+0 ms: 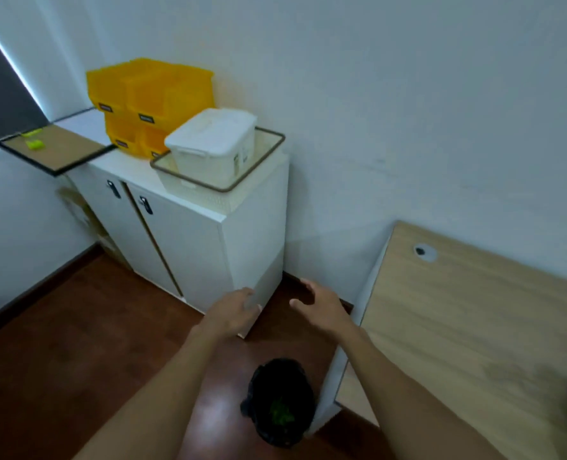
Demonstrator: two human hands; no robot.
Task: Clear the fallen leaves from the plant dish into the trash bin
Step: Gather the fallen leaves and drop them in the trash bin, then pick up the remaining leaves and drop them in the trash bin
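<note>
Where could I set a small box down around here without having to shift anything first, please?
The wooden desk on the right shows bare surface from its cable hole forward. The floor left of the trash bin is open too. The white cabinet top is crowded: yellow bins, a lidded white box sitting in a basket.

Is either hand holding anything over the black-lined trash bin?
No. The left hand and right hand are open and empty beyond the black-lined trash bin.
</note>
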